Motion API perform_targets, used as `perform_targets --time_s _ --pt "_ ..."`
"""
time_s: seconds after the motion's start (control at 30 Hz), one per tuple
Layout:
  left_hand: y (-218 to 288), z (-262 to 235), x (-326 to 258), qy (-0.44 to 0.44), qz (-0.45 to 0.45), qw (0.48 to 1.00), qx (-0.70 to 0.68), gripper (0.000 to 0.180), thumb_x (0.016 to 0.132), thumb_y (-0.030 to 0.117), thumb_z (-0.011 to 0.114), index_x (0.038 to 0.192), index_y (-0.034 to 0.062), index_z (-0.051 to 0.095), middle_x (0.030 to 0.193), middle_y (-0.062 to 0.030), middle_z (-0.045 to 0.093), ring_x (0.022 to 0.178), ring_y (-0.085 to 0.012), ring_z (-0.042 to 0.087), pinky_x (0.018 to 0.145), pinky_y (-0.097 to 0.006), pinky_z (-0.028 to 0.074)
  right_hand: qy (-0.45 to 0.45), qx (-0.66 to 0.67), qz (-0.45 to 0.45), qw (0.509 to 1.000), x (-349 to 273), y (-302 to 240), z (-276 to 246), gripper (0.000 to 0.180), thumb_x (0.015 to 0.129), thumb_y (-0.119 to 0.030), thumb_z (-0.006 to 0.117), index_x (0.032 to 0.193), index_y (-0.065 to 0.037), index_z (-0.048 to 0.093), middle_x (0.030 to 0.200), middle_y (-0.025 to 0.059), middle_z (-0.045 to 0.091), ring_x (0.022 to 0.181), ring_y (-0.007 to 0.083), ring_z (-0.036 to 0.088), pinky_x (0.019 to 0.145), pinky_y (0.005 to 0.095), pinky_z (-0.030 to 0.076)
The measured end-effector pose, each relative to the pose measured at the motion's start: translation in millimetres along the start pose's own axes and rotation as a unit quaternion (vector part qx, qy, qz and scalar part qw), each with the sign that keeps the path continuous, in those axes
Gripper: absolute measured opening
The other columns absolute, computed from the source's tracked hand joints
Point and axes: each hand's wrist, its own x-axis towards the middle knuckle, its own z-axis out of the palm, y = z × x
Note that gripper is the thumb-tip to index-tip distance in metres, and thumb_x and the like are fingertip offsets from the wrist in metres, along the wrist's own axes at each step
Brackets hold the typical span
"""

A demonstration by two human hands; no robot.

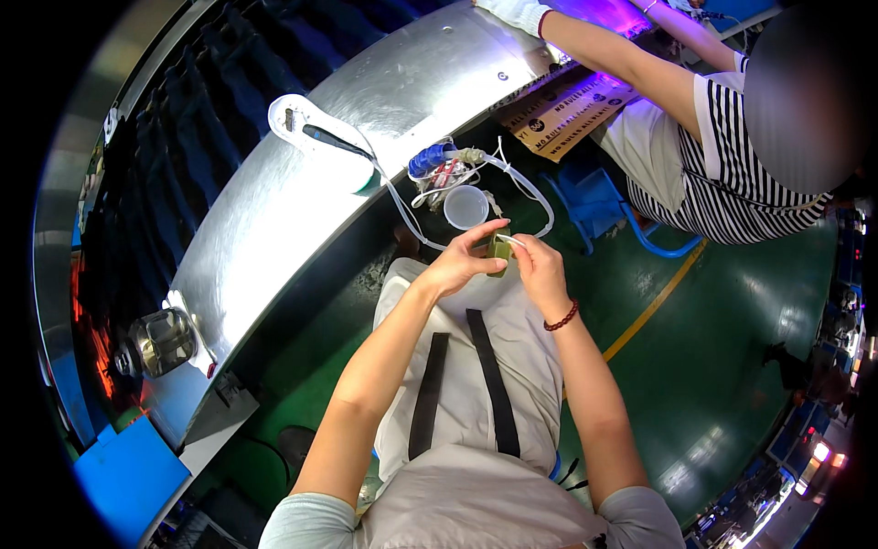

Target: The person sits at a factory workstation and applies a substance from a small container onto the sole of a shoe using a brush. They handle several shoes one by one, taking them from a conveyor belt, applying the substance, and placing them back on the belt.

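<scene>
Both hands meet over the lap, just off the edge of the steel worktop (302,210). The left hand (462,261) pinches a small olive-green piece (498,253) between thumb and fingers, holding it upright so its top faces the other hand. The right hand (535,265) grips the end of a thin white tube (530,197) and brings it against that piece. A clear plastic cup (465,207) sits just beyond, near a bundle with a blue fitting (430,161). A neighbour in a striped shirt (732,156) works well apart.
</scene>
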Motion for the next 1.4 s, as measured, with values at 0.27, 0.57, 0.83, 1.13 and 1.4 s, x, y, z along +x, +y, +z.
perform_targets --time_s 0.27,0.57,0.83,1.13,1.4 --pt "6.0 2.3 -5.5 0.007 -0.003 0.995 0.102 0.062 0.069 -0.007 0.062 0.124 0.0076 0.04 0.107 -0.0033 0.049 0.095 -0.0116 0.048 0.079 -0.025 0.042 -0.117 -0.031 -0.041 0.992 9.4 -5.0 -21.7 0.01 0.078 -0.007 0.053 0.085 0.0 0.056 0.08 0.0159 0.058 0.071 0.033 0.056 0.06 0.0358 0.045" --pt "-2.3 -5.3 -6.6 0.027 0.086 0.933 0.349 0.061 0.062 0.003 0.067 0.119 0.0145 0.047 0.123 -0.0107 0.032 0.112 -0.0208 0.038 0.092 -0.03 0.034 -0.104 -0.107 -0.082 0.985 4.7 -12.8 -26.2 0.009 0.075 -0.011 0.057 0.08 -0.004 0.057 0.076 0.0097 0.059 0.07 0.0275 0.056 0.06 0.0348 0.046" --pt "-3.0 -1.4 -6.1 0.046 0.127 0.887 0.442 0.059 0.062 0.005 0.067 0.118 0.012 0.049 0.123 -0.0148 0.032 0.11 -0.0246 0.041 0.092 -0.031 0.035 -0.07 -0.177 -0.128 0.973 0.8 -5.5 -12.1 0.007 0.076 -0.013 0.055 0.075 -0.006 0.055 0.069 0.0079 0.057 0.066 0.0249 0.056 0.056 0.035 0.045" --pt "4.9 -0.7 -10.4 0.057 0.137 0.861 0.487 0.059 0.061 0.007 0.068 0.116 0.01 0.049 0.119 -0.0158 0.037 0.107 -0.027 0.043 0.09 -0.031 0.036 -0.087 -0.158 -0.134 0.975 4.3 -12.1 -12.4 0.008 0.075 -0.012 0.055 0.073 -0.005 0.054 0.065 0.0083 0.055 0.062 0.026 0.054 0.054 0.035 0.044" --pt "5.6 -4.5 -9.8 0.064 0.158 0.856 0.488 0.062 0.059 0.008 0.069 0.117 0.0071 0.048 0.119 -0.0147 0.039 0.106 -0.0274 0.044 0.089 -0.032 0.037 -0.102 -0.166 -0.119 0.974 11.4 -10.9 -13.1 0.01 0.075 -0.015 0.056 0.072 -0.005 0.054 0.068 0.0088 0.057 0.064 0.0271 0.055 0.056 0.0366 0.044"
